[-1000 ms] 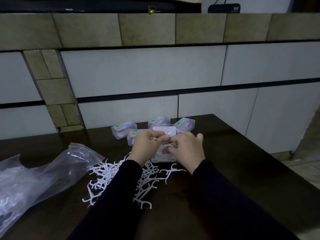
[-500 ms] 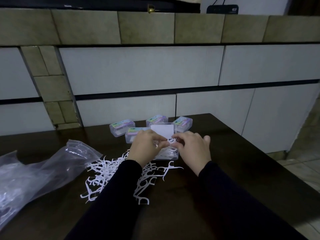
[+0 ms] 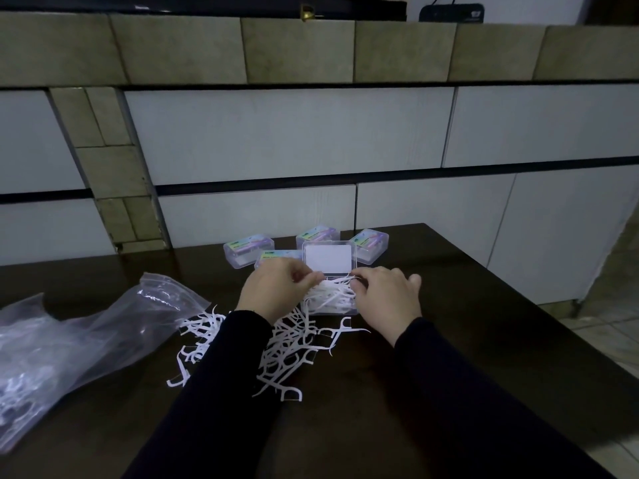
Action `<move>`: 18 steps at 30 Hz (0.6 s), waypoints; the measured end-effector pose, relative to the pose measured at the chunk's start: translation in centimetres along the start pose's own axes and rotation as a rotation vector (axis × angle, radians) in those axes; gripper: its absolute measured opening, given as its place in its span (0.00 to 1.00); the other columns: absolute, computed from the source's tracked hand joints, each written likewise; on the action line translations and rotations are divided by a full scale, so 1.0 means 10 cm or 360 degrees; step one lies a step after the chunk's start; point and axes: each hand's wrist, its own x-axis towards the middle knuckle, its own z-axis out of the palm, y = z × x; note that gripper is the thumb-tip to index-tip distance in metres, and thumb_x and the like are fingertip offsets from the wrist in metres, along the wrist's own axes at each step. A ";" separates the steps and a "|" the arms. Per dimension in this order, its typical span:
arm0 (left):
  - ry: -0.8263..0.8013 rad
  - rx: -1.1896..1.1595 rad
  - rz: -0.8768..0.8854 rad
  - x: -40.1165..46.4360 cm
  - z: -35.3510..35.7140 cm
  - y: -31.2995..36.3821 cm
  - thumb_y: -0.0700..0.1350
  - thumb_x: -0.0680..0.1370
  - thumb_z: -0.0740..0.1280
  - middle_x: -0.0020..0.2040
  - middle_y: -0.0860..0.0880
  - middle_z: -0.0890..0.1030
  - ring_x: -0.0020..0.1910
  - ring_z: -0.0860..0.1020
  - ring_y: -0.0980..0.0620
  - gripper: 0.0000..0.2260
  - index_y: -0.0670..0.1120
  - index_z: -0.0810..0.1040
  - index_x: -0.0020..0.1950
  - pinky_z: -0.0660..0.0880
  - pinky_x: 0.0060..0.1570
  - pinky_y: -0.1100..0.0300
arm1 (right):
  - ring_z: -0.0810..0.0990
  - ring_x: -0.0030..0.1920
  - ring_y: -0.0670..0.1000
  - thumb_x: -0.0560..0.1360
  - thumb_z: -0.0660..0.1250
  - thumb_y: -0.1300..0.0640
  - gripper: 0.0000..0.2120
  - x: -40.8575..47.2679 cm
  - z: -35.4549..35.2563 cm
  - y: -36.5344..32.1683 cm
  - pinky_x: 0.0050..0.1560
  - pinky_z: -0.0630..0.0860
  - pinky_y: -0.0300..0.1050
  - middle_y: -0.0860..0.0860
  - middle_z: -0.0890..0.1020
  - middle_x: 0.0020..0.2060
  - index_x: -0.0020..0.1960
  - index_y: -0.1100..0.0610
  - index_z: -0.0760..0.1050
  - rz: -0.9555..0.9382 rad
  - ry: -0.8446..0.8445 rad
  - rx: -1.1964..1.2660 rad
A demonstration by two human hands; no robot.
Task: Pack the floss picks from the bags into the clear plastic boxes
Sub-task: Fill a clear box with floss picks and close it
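Head view, near to far. At 6 o'clock, two dark sleeves (image 3: pixel 345 409) reaching forward over the dark table (image 3: pixel 484 340). At 9 o'clock, a crumpled clear bag (image 3: pixel 69 340), open-mouthed, with what look like a few picks left inside. Just beyond the sleeves, a loose heap of white floss picks (image 3: pixel 287 350) waiting on the table, unpacked. Further on, at 12 o'clock from the heap, an open clear box (image 3: pixel 330 299), lid up, holding a partial layer of picks. Left hand (image 3: pixel 276 292) at the box's 9 o'clock edge, fingers curled, pinching picks into it; right hand (image 3: pixel 387 299) at its 3 o'clock edge, fingers bent onto the picks, grasp itself not clear. Farthest, four closed boxes (image 3: pixel 249 248) with coloured labels, seemingly filled. Judging by this: several boxes done, one in progress, much of the heap remaining.
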 end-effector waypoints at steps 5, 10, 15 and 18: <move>-0.0164 0.0074 -0.0082 0.00 -0.08 -0.11 0.56 0.77 0.67 0.43 0.54 0.78 0.40 0.74 0.61 0.11 0.50 0.81 0.52 0.70 0.40 0.63 | 0.73 0.56 0.49 0.81 0.56 0.48 0.16 -0.02 -0.03 0.00 0.59 0.62 0.52 0.47 0.79 0.57 0.67 0.48 0.73 -0.0019 0.0004 -0.0017; -0.0214 0.0002 -0.0108 -0.02 -0.03 -0.12 0.53 0.76 0.69 0.48 0.52 0.83 0.45 0.78 0.58 0.10 0.51 0.82 0.53 0.74 0.50 0.62 | 0.72 0.56 0.49 0.80 0.58 0.47 0.14 -0.03 -0.04 0.00 0.58 0.62 0.52 0.46 0.78 0.56 0.62 0.45 0.76 -0.0099 0.0008 -0.0021; -0.0133 -0.0063 -0.0047 -0.02 0.04 -0.09 0.52 0.77 0.69 0.52 0.53 0.83 0.49 0.78 0.58 0.11 0.52 0.82 0.57 0.75 0.55 0.60 | 0.73 0.56 0.49 0.81 0.58 0.47 0.13 -0.02 -0.03 0.00 0.58 0.63 0.52 0.46 0.77 0.57 0.60 0.44 0.77 -0.0124 -0.0007 0.0033; -0.0130 -0.0109 -0.0032 -0.02 0.02 -0.11 0.53 0.77 0.67 0.52 0.57 0.81 0.51 0.76 0.59 0.11 0.54 0.81 0.58 0.70 0.53 0.62 | 0.72 0.59 0.49 0.80 0.56 0.43 0.15 -0.01 -0.03 0.00 0.60 0.62 0.53 0.46 0.77 0.60 0.63 0.44 0.75 -0.0155 -0.0028 0.0041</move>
